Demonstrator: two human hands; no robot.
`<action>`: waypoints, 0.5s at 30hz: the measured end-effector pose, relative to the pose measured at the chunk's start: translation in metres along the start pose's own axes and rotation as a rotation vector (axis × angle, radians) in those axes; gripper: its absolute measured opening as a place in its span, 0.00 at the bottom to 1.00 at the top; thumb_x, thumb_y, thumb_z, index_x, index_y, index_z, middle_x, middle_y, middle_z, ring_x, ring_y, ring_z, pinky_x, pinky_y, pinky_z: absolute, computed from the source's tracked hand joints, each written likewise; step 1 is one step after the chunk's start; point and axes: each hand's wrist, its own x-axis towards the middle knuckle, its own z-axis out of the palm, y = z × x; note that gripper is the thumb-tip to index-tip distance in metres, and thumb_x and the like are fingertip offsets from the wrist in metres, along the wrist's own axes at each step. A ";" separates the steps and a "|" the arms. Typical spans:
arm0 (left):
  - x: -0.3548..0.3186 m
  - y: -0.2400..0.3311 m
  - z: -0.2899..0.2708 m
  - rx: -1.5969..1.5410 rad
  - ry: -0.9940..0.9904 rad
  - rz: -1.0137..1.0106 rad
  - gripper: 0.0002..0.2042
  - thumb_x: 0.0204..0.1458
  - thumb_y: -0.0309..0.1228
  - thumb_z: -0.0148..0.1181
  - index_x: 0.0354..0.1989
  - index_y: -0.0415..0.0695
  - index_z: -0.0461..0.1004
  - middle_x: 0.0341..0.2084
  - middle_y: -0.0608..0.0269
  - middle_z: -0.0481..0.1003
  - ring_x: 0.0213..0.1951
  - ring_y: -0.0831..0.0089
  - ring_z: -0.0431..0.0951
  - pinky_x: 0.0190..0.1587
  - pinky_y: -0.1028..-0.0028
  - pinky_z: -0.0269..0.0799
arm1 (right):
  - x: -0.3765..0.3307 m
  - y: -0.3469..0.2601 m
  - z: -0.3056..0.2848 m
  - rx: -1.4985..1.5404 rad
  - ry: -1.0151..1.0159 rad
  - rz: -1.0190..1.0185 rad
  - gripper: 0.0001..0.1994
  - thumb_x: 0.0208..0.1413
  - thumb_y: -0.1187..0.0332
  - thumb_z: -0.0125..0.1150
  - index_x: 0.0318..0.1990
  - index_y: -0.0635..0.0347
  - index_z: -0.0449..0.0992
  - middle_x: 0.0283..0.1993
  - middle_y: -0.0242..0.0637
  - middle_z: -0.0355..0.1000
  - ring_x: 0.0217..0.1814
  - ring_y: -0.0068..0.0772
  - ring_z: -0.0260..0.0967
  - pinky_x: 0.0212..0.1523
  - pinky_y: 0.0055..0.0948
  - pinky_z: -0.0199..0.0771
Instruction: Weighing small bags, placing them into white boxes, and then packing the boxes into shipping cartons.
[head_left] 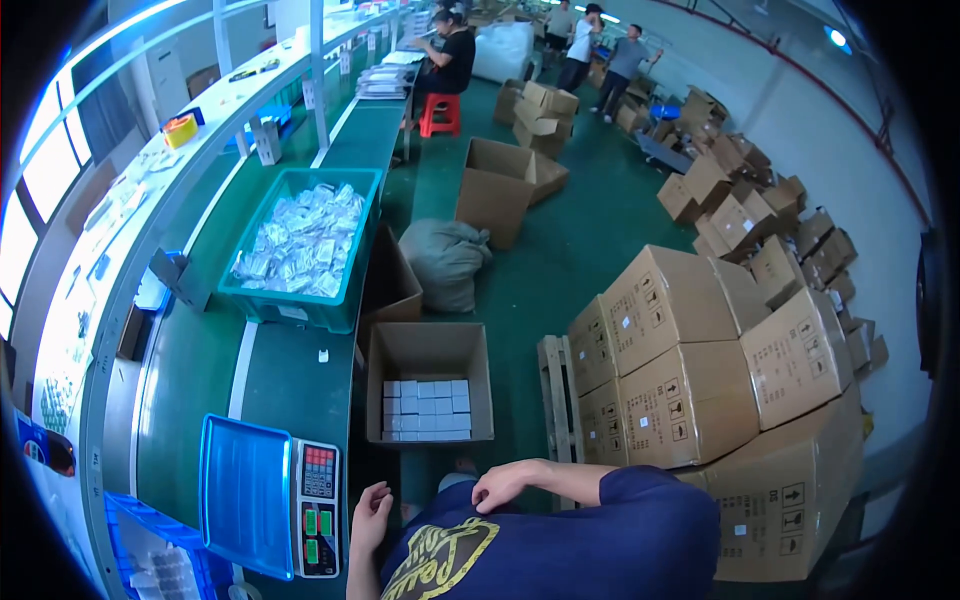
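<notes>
My left hand (pixel 372 512) is raised beside the digital scale (pixel 319 510) at the bench's edge. Its fingers are loosely curled and a little apart, with nothing seen in them. Against the front of my dark blue shirt (pixel 590 535) rests my right hand (pixel 505 485). Those fingers are bent and close together; whether cloth or anything else is between them is hidden. Just beyond my hands an open carton (pixel 487 385) stands low, with rows of small white boxes (pixel 427 407) inside. The scale carries a blue tray (pixel 247 497) that holds nothing visible.
A teal bin (pixel 290 313) of clear bagged pieces sits on the green bench (pixel 295 370). Stacked sealed cartons (pixel 670 390) on a wooden pallet (pixel 556 395) flank my right. Farther off are a sack (pixel 445 265), an open box (pixel 495 190) and several people, one seated (pixel 450 60).
</notes>
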 end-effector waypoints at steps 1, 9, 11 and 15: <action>0.005 0.007 0.004 -0.027 -0.031 0.040 0.17 0.56 0.28 0.56 0.54 0.40 0.68 0.45 0.55 0.75 0.46 0.71 0.75 0.50 0.73 0.71 | 0.003 -0.004 -0.001 -0.010 -0.011 -0.001 0.27 0.53 0.50 0.54 0.54 0.61 0.72 0.51 0.46 0.73 0.54 0.42 0.70 0.55 0.34 0.67; 0.003 0.069 0.023 -0.079 -0.242 0.076 0.17 0.58 0.27 0.55 0.55 0.38 0.67 0.48 0.56 0.74 0.50 0.71 0.73 0.53 0.74 0.68 | 0.016 -0.028 0.003 -0.044 -0.062 0.006 0.27 0.54 0.50 0.52 0.55 0.61 0.72 0.53 0.47 0.72 0.56 0.44 0.68 0.57 0.35 0.66; 0.006 0.053 0.020 -0.048 -0.283 0.164 0.18 0.58 0.32 0.56 0.56 0.43 0.67 0.49 0.58 0.73 0.48 0.72 0.74 0.48 0.74 0.71 | 0.022 -0.031 0.003 -0.060 -0.110 -0.038 0.27 0.55 0.49 0.51 0.55 0.61 0.71 0.54 0.46 0.72 0.57 0.43 0.68 0.58 0.36 0.65; -0.013 0.063 0.007 -0.118 -0.234 0.062 0.18 0.58 0.29 0.55 0.56 0.41 0.66 0.49 0.57 0.73 0.49 0.71 0.74 0.49 0.73 0.71 | 0.053 -0.003 -0.003 0.118 -0.191 -0.195 0.26 0.55 0.54 0.55 0.57 0.62 0.70 0.54 0.45 0.71 0.55 0.38 0.68 0.56 0.33 0.67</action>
